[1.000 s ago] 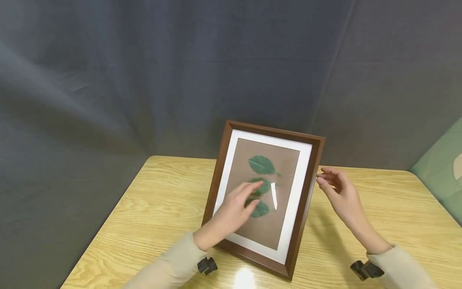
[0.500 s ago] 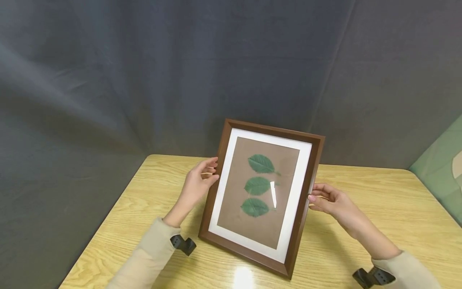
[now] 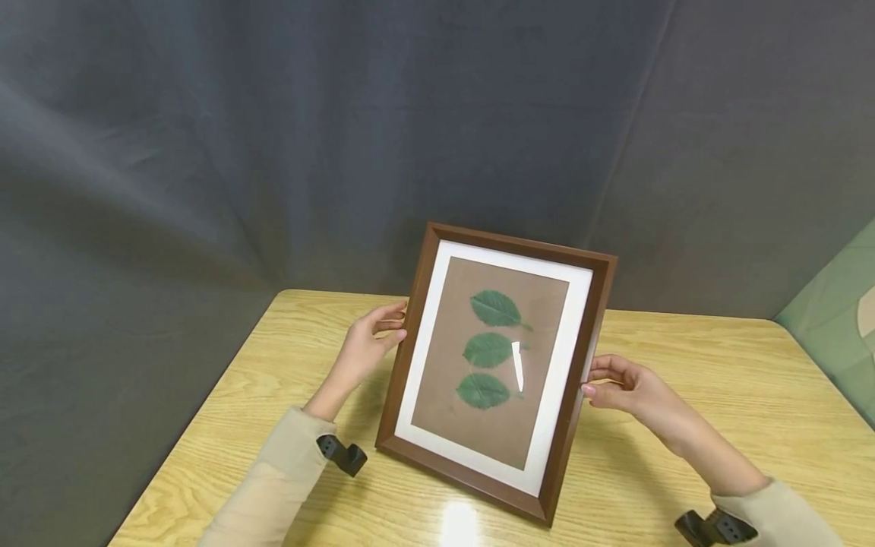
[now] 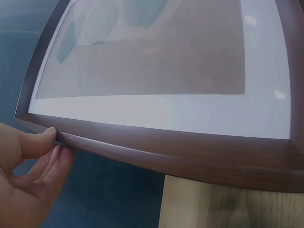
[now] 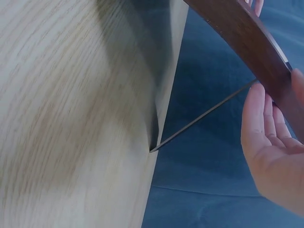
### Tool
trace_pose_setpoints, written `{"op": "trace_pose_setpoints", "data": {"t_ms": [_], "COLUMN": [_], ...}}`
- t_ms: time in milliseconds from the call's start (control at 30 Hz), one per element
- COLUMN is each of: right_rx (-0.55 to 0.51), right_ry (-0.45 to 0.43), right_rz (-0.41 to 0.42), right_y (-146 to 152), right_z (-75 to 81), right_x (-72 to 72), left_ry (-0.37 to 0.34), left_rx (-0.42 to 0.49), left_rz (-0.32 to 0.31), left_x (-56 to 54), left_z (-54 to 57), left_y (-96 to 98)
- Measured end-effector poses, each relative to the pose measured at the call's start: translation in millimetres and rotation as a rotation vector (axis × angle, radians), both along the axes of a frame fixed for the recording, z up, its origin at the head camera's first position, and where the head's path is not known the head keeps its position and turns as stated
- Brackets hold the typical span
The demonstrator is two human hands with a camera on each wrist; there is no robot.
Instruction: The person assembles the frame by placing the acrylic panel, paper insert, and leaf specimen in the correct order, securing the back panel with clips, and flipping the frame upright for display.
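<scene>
A brown picture frame with a white mat and several green leaves behind its glazing leans back on a wooden table. My left hand holds its left side, thumb at the front edge and fingers reaching behind, as the left wrist view shows on the rim. On the opposite side, my right hand holds the lower part of the edge between thumb and fingers. From the right wrist view, a thin support leg slants from the back of the frame to the table.
The light wood table extends on both sides of the frame. A dark grey curtain hangs behind it, and a green patterned surface borders the right. Black wrist cameras sit on both sleeves.
My left hand has moved from in front of the glazing to the frame's left side. My right hand has come down to its right edge. The frame has hardly moved.
</scene>
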State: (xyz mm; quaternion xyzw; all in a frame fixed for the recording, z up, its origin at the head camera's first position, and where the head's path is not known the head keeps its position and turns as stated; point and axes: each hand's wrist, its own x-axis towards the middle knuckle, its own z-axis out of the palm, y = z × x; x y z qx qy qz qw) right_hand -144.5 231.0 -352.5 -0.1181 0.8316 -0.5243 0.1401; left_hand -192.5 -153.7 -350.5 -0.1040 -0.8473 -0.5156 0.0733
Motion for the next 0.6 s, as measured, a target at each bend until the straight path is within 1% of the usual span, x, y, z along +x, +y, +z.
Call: {"op": "trace_pose_setpoints", "data": {"t_ms": [167,300,433,600], "right_rx": [0.047,0.055,0.064,0.108], "right_ry": [0.048,0.078,0.091,0.109], "right_rz": [-0.003,-0.015,-0.058,-0.112], "right_y": [-2,-3,-1,6], "right_z": [2.5,4.4,4.9,3.1], "right_x": [1.9,2.4,0.8,-3.5], "left_ry": [-0.009,-0.001,-0.008,-0.016], "left_rx": [0.001,0.015,0.031,0.013], "left_rz": [0.0,-0.002,0.008,0.038], "left_x": [1.4,3.3,6.3,14.0], "left_z": [-0.1,-0.5,-0.4,-1.6], "left_y": [0.1,1.8,6.9,16.4]}}
